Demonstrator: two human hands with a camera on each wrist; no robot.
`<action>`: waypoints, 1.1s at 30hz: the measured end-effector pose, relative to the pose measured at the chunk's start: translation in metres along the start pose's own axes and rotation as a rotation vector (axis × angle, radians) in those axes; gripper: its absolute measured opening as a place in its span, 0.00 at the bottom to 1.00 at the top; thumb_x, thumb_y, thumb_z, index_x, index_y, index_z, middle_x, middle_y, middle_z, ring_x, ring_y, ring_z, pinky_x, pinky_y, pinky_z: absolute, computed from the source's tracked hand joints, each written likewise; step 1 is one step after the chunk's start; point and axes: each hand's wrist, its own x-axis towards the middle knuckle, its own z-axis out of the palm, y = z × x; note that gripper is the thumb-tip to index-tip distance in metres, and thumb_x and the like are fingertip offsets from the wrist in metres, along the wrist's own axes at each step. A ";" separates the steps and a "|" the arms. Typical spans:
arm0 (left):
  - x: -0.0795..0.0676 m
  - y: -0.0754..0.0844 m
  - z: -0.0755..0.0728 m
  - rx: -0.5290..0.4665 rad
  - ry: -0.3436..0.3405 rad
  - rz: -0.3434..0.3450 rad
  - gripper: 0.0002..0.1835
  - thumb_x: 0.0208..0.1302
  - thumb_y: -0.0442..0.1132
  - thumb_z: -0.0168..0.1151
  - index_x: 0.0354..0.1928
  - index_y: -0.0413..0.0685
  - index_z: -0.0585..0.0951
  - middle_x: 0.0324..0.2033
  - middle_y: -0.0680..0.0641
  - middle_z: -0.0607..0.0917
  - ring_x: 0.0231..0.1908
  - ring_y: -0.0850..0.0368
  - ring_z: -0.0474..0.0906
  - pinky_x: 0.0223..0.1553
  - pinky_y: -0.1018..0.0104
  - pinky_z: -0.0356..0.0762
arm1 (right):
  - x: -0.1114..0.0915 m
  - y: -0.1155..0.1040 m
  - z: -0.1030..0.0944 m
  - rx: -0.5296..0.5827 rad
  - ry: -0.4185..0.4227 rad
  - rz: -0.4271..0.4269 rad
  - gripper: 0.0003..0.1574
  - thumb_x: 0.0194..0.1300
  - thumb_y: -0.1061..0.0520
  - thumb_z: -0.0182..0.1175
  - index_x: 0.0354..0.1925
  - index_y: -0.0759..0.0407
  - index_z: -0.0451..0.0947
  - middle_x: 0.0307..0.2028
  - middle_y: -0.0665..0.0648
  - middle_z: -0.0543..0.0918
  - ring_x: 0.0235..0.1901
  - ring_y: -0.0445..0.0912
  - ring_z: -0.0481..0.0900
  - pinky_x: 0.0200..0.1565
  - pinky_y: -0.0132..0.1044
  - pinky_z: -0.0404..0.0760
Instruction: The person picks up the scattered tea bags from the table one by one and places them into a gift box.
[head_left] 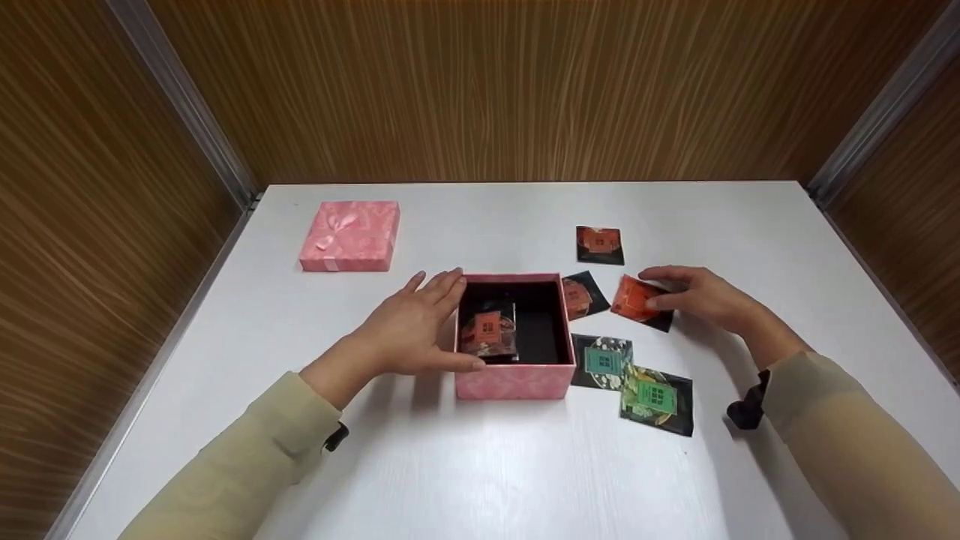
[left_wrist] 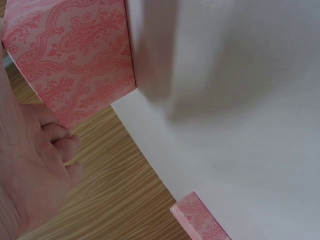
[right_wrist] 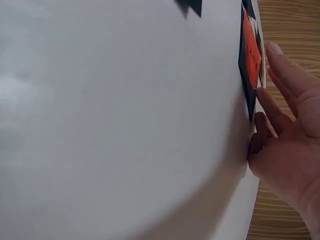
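A pink patterned box (head_left: 514,382) stands without a lid at the middle of the table, its dark inside showing. At its left side is my left hand (head_left: 412,330), fingers at the back left corner and thumb along the front rim. Inside, on the left, lies a dark tea sachet (head_left: 487,332) with a red label. My right hand (head_left: 701,296) is at an orange-labelled sachet (head_left: 634,298), its thumb over the sachet and its index finger extended beyond. In the right wrist view, the fingers (right_wrist: 272,107) are loosely bent beside that sachet; contact is hard to judge.
A pink lid with a bow (head_left: 352,236) lies at the back left. Another red sachet (head_left: 600,245) lies behind. Beside the box's right wall are a reddish sachet (head_left: 583,295), a teal one (head_left: 602,361) and a green one (head_left: 657,400). Wood-grain panels (head_left: 480,90) enclose the table.
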 end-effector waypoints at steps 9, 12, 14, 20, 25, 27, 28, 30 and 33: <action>0.001 -0.001 0.001 -0.001 0.004 0.005 0.70 0.58 0.87 0.51 0.84 0.37 0.52 0.84 0.39 0.52 0.83 0.47 0.48 0.82 0.48 0.39 | 0.002 0.006 0.000 0.042 -0.029 0.026 0.43 0.72 0.49 0.70 0.79 0.50 0.67 0.81 0.67 0.58 0.79 0.66 0.52 0.76 0.70 0.50; 0.001 -0.001 0.001 -0.002 0.008 0.005 0.70 0.58 0.87 0.52 0.84 0.37 0.52 0.84 0.39 0.52 0.83 0.46 0.49 0.82 0.48 0.40 | 0.002 0.006 0.001 0.041 -0.035 0.022 0.43 0.72 0.50 0.71 0.79 0.50 0.67 0.81 0.67 0.57 0.80 0.67 0.50 0.76 0.71 0.48; 0.001 -0.001 0.001 -0.001 0.010 0.006 0.70 0.58 0.87 0.52 0.84 0.37 0.53 0.84 0.39 0.53 0.82 0.46 0.49 0.82 0.48 0.40 | 0.002 0.006 0.002 0.037 -0.036 0.015 0.43 0.72 0.51 0.71 0.79 0.50 0.67 0.81 0.67 0.56 0.80 0.67 0.49 0.76 0.72 0.47; -0.001 -0.001 0.001 -0.006 0.017 0.018 0.70 0.58 0.87 0.51 0.84 0.36 0.53 0.84 0.39 0.52 0.82 0.45 0.49 0.82 0.47 0.40 | 0.002 0.005 0.004 0.030 -0.035 0.002 0.44 0.72 0.55 0.71 0.80 0.52 0.66 0.81 0.67 0.56 0.81 0.65 0.49 0.77 0.68 0.48; -0.001 -0.001 0.001 -0.004 0.023 0.018 0.70 0.58 0.87 0.52 0.84 0.36 0.53 0.84 0.39 0.52 0.83 0.46 0.49 0.82 0.47 0.40 | 0.002 0.003 0.005 0.014 -0.025 -0.013 0.45 0.71 0.56 0.71 0.80 0.53 0.65 0.82 0.68 0.54 0.81 0.66 0.47 0.77 0.69 0.46; -0.001 -0.001 0.001 -0.004 0.021 0.017 0.70 0.59 0.86 0.52 0.84 0.36 0.53 0.84 0.39 0.51 0.83 0.47 0.48 0.82 0.47 0.40 | 0.003 0.003 0.005 0.000 -0.020 -0.017 0.45 0.71 0.56 0.71 0.80 0.53 0.65 0.82 0.67 0.54 0.81 0.66 0.46 0.77 0.69 0.45; -0.001 -0.001 0.001 -0.004 0.020 0.017 0.69 0.59 0.86 0.52 0.84 0.36 0.52 0.84 0.39 0.51 0.83 0.47 0.48 0.82 0.47 0.40 | 0.003 0.004 0.005 -0.006 -0.018 -0.018 0.46 0.71 0.56 0.71 0.81 0.53 0.64 0.82 0.67 0.54 0.81 0.66 0.46 0.77 0.69 0.45; -0.001 -0.001 0.001 -0.003 0.019 0.017 0.69 0.59 0.86 0.53 0.84 0.36 0.52 0.84 0.39 0.51 0.83 0.46 0.48 0.82 0.47 0.40 | 0.004 0.004 0.006 -0.017 -0.016 -0.022 0.47 0.71 0.58 0.71 0.81 0.53 0.63 0.82 0.67 0.53 0.81 0.66 0.46 0.77 0.69 0.45; -0.001 -0.001 0.001 0.004 0.018 0.019 0.69 0.59 0.86 0.53 0.84 0.36 0.52 0.83 0.38 0.52 0.82 0.45 0.49 0.82 0.47 0.40 | 0.005 0.004 0.008 -0.024 -0.012 -0.017 0.49 0.70 0.59 0.71 0.82 0.52 0.62 0.83 0.67 0.52 0.82 0.66 0.45 0.78 0.69 0.45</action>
